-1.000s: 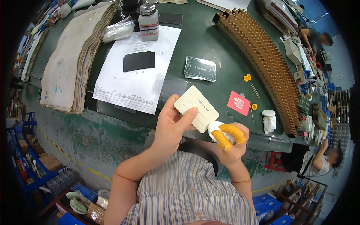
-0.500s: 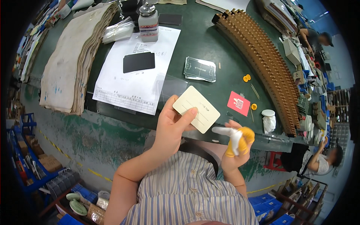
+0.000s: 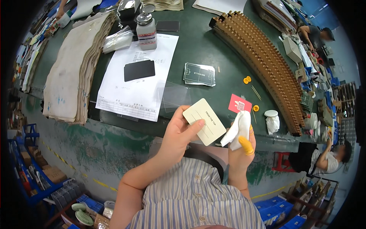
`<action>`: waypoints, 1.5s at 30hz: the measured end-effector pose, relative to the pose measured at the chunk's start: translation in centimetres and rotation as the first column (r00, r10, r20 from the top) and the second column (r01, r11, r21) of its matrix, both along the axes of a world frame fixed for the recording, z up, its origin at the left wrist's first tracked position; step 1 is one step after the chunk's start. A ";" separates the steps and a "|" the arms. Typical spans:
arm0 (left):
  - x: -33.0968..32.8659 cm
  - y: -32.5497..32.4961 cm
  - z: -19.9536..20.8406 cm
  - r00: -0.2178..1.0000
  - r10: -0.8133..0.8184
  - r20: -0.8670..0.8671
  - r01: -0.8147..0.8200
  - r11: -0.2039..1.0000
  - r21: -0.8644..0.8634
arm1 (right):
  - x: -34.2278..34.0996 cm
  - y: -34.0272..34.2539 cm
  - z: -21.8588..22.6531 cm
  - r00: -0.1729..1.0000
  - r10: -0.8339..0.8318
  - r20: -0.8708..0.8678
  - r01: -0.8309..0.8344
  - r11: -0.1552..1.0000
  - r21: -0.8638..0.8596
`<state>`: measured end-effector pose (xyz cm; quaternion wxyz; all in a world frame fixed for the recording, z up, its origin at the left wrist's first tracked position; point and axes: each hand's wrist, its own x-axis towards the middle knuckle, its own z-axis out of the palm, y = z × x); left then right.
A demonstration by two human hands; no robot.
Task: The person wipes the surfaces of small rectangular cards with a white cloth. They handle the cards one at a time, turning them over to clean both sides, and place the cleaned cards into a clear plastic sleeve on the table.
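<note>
A cream card (image 3: 212, 128) with short printed text and thin lines is pinched between the thumb and fingers of my left hand (image 3: 177, 133), tilted above the table's near edge. My right hand (image 3: 241, 154), closed around a bunched white cloth (image 3: 241, 121), is just right of the card; a small gap separates cloth and card. Yellow finger cots (image 3: 246, 145) cover some of its fingers. Behind the cloth lies a red card (image 3: 237, 102) with a square code, partly covered by it. Farther off sits a stack of dark green cards (image 3: 199, 74) with white line markings.
A printed sheet (image 3: 127, 91) bears black cards (image 3: 140, 71) and a pump bottle (image 3: 146, 36). Layered cloths (image 3: 70, 72) lie left; a long brown slotted rack (image 3: 259, 57) curves along the right. Loose yellow finger cots (image 3: 247, 79) and a white-lidded jar (image 3: 272, 122) are nearby. Co-workers (image 3: 324, 160) sit farther right.
The white cloth in my right hand has swung upward and spread out, and now overlaps the red card. My left hand has turned the cream card slightly and lowered it in view.
</note>
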<state>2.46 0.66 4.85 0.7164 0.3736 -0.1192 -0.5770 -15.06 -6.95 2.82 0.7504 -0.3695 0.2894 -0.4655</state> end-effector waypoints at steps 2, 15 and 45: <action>-0.1 0.0 0.3 0.999 -0.019 -0.045 0.020 1.000 0.015 | 0.3 -0.1 0.1 0.997 -0.017 0.073 0.014 0.999 0.034; -0.2 0.2 0.7 0.980 -0.076 0.183 0.080 0.997 -0.017 | 1.8 0.4 0.7 0.975 0.029 -0.222 -0.065 0.985 -0.159; 0.2 0.5 0.2 0.981 -0.089 0.171 0.073 0.992 0.099 | -1.3 -0.1 0.0 0.953 -0.172 -0.249 -0.046 0.730 -0.682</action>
